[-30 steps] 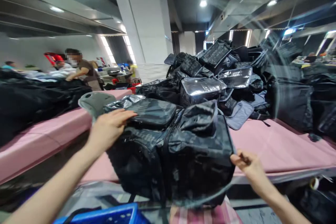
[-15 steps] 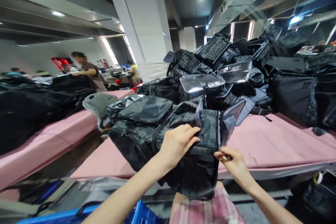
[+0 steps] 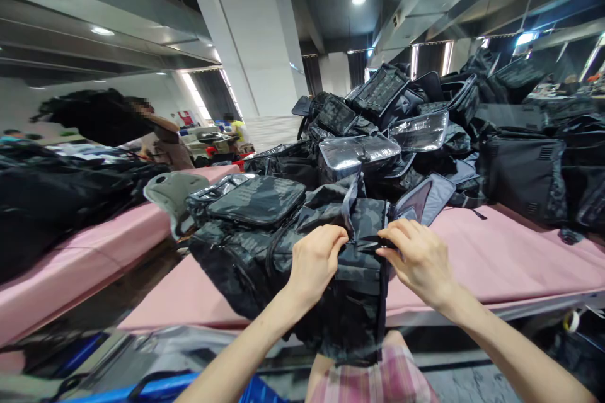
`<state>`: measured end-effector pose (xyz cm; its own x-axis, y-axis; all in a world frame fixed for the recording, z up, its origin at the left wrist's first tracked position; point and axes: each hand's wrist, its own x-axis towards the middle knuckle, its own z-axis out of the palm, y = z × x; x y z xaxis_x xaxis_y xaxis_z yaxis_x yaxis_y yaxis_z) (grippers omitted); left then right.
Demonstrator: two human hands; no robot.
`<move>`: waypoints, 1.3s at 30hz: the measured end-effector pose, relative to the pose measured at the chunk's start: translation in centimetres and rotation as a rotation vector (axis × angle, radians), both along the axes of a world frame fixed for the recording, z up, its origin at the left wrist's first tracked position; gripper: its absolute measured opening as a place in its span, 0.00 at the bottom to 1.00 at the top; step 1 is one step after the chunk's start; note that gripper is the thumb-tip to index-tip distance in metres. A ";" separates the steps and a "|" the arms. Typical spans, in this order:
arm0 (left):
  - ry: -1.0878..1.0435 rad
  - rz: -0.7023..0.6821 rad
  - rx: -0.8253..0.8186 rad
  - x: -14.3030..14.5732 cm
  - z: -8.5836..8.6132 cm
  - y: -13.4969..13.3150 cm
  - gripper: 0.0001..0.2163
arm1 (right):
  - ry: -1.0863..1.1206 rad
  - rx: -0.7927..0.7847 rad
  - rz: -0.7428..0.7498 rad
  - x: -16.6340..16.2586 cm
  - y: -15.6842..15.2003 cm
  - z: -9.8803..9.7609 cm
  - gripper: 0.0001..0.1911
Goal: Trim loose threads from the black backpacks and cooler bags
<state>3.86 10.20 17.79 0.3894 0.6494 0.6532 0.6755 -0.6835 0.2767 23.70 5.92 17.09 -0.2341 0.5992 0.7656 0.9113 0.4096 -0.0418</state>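
Observation:
A dark camouflage backpack (image 3: 283,252) lies on the pink-covered table, one end hanging over the front edge above my lap. Its grey-lined flap stands raised near my hands. My left hand (image 3: 317,258) is closed on the bag, with thumb and fingers pinching the fabric near that flap. Just to the right, my right hand (image 3: 420,258) is closed around small dark thread snips (image 3: 371,244), mostly hidden by the fingers. The pointed tip is directed left, at the fabric near my left fingertips. Whether the tip touches a thread cannot be made out.
A tall heap of similar backpacks (image 3: 359,151) covers the back of the pink table (image 3: 496,252). On the left, another table bears black bags (image 3: 57,201), and a co-worker (image 3: 163,135) stands behind it. A blue crate (image 3: 259,390) sits below, near my left forearm.
My right hand has moved up and left from the bag's right edge, bringing the snips close to my left fingers. The co-worker has lifted a large black bag.

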 end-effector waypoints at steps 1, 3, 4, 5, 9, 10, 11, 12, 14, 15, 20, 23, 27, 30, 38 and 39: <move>-0.018 -0.005 -0.028 0.0 0.1 -0.1 0.08 | -0.047 0.020 -0.008 -0.5 0.2 0.3 0.06; -0.045 -0.016 -0.069 0.1 0.3 -0.2 0.08 | -0.109 0.056 -0.039 -1.2 0.5 0.9 0.04; -0.054 -0.023 -0.085 0.2 0.3 -0.3 0.08 | -0.131 0.072 -0.054 -1.4 0.5 1.1 0.04; -0.062 -0.027 -0.098 0.2 0.4 -0.3 0.08 | -0.151 0.083 -0.064 -1.5 0.6 1.2 0.03; -0.087 -0.032 -0.141 0.3 0.4 -0.4 0.08 | -0.194 0.083 -0.072 -1.5 0.6 1.4 0.03; -0.093 -0.031 -0.150 0.4 0.4 -0.4 0.08 | -0.194 0.072 -0.071 -1.4 0.6 1.3 0.03; -0.097 -0.032 -0.158 0.4 0.5 -0.4 0.08 | -0.190 0.061 -0.071 -1.3 0.7 1.3 0.03; -0.101 -0.032 -0.164 0.4 0.5 -0.4 0.08 | -0.180 0.050 -0.067 -1.1 0.7 1.2 0.04; -0.103 -0.035 -0.171 0.4 0.6 -0.4 0.08 | -0.151 0.041 -0.053 -1.0 0.8 1.0 0.04; -0.103 -0.036 -0.172 0.4 0.6 -0.4 0.08 | -0.137 0.041 -0.045 -1.0 0.8 0.9 0.05; -0.110 -0.027 -0.184 0.5 0.5 -0.4 0.08 | -0.132 0.034 -0.040 -1.3 0.8 1.0 0.05; -0.150 -0.061 -0.247 0.2 0.6 -0.4 0.08 | -0.041 -0.027 0.006 -0.8 0.8 1.2 0.06; -0.223 -0.224 -0.346 -0.3 0.8 -0.4 0.15 | 0.309 -0.177 0.027 0.6 0.6 0.4 0.10; -0.237 -0.243 -0.343 -0.3 0.9 -0.4 0.17 | 0.437 -0.338 -0.073 0.5 0.3 -0.9 0.15; -0.129 -0.152 -0.256 0.0 0.5 -0.7 0.09 | 1.202 -0.770 0.359 0.0 0.4 -3.3 0.13; -0.111 -0.159 -0.217 0.1 0.4 -0.8 0.08 | 1.345 -0.820 0.427 0.2 0.5 -3.6 0.15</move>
